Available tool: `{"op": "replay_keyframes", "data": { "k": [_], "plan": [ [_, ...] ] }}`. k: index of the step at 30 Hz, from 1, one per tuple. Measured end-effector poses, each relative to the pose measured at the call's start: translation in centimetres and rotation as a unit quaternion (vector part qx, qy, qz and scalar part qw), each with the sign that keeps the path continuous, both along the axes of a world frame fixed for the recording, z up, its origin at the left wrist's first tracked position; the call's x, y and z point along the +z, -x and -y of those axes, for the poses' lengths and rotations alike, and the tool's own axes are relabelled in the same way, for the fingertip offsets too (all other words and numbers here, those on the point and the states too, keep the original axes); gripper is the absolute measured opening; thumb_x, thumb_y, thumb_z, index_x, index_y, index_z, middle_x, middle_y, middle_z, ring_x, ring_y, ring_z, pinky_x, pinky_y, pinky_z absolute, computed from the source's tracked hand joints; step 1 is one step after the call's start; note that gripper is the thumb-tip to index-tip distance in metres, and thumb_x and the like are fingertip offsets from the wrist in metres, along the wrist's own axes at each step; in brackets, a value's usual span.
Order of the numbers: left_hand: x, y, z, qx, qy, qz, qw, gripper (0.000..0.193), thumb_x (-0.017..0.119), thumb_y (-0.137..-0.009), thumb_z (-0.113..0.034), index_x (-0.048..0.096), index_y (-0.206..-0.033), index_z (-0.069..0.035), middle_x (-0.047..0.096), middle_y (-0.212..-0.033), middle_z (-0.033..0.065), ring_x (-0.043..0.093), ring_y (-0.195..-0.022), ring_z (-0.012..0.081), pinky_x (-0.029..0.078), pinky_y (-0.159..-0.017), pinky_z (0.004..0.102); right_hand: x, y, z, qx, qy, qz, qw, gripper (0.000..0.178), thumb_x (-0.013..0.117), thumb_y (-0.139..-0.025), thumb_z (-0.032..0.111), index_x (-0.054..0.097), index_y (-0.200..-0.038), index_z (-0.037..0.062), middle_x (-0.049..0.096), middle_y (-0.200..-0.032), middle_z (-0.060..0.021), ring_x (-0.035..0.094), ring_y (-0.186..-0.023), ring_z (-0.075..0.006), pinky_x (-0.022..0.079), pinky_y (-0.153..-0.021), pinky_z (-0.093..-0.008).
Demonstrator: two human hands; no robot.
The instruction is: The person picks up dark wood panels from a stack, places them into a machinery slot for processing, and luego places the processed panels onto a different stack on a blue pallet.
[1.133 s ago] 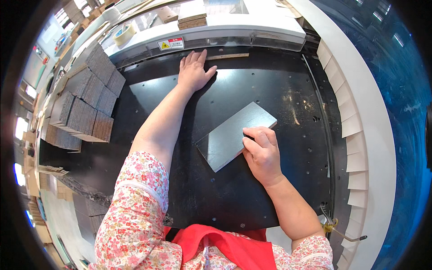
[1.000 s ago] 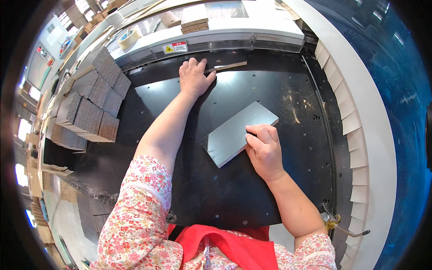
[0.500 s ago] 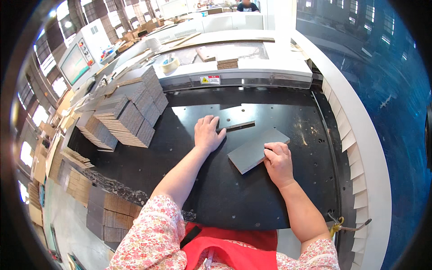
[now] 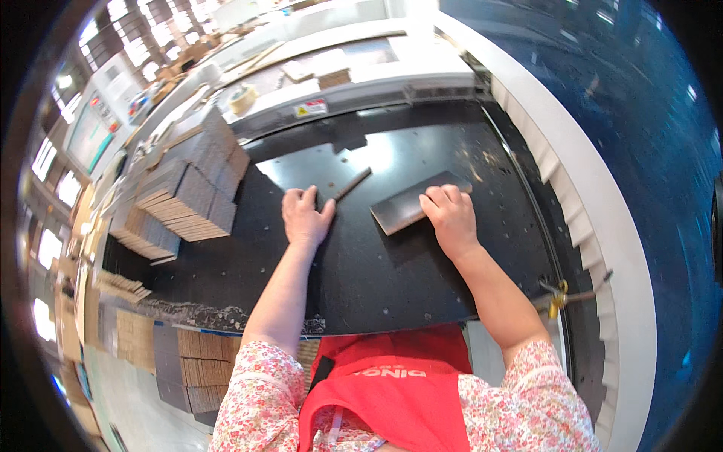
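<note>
One dark rectangular panel [image 4: 410, 205] lies flat on the black worktable [image 4: 392, 279], its long axis running from lower left up to upper right. The right hand [image 4: 450, 218] presses down on its right end, fingers spread, gripping nothing. Left of the panel, one thin strip [image 4: 352, 184] slants the same way; the left hand [image 4: 305, 217] rests flat and open just beside it. Left of that hand stand several stacks of panels [image 4: 184, 197], too many to count exactly.
</note>
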State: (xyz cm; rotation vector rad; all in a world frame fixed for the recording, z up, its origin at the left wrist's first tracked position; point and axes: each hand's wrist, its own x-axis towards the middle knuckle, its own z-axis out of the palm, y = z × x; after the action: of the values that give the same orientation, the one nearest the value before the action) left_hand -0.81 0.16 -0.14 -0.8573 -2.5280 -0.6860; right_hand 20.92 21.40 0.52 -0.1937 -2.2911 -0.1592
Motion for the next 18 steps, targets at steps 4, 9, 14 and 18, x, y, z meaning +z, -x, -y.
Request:
{"op": "replay_keyframes", "data": {
  "k": [4,9,14,18],
  "plan": [
    [0.3,0.0,0.6,0.016,0.026,0.021,0.999,0.052,0.070,-0.082,-0.038,0.063,-0.124,-0.007,0.050,-0.132,0.0185,0.045,-0.127,0.0347,0.040,-0.105,0.0425,1.2,-2.4,0.4,-0.083,-0.001,0.015,0.996,0.019,0.061,-0.078,0.017,0.066,-0.097,0.0153,0.060,-0.101,0.0042,0.055,-0.099,-0.0180,0.045,-0.078,-0.0341],
    [-0.4,0.3,0.8,0.003,0.037,-0.006,0.999,0.054,0.069,-0.084,-0.038,0.061,-0.126,-0.004,0.050,-0.133,0.0207,0.044,-0.128,0.0367,0.038,-0.107,0.0442,-0.1,-4.9,-1.7,-0.205,-0.011,0.060,0.977,0.014,0.061,-0.079,0.017,0.067,-0.091,0.0151,0.064,-0.110,0.0050,0.054,-0.100,-0.0188,0.046,-0.079,-0.0337],
    [-0.1,0.2,0.2,-0.007,0.029,0.021,0.999,0.056,0.070,-0.083,-0.037,0.059,-0.127,-0.005,0.048,-0.137,0.0185,0.039,-0.135,0.0370,0.034,-0.110,0.0461,-0.6,-2.8,-7.3,-0.213,-0.012,0.041,0.976,0.010,0.060,-0.080,0.014,0.065,-0.089,0.0134,0.063,-0.109,0.0051,0.055,-0.100,-0.0200,0.049,-0.082,-0.0341],
    [-0.2,0.1,0.3,-0.010,0.022,0.016,1.000,0.055,0.071,-0.083,-0.035,0.059,-0.127,-0.005,0.049,-0.136,0.0200,0.039,-0.134,0.0380,0.033,-0.110,0.0468,-1.0,0.3,-12.5,-0.179,-0.009,0.029,0.983,0.012,0.060,-0.080,0.013,0.067,-0.090,0.0134,0.065,-0.112,0.0051,0.056,-0.101,-0.0200,0.051,-0.082,-0.0344]
  ]
}}
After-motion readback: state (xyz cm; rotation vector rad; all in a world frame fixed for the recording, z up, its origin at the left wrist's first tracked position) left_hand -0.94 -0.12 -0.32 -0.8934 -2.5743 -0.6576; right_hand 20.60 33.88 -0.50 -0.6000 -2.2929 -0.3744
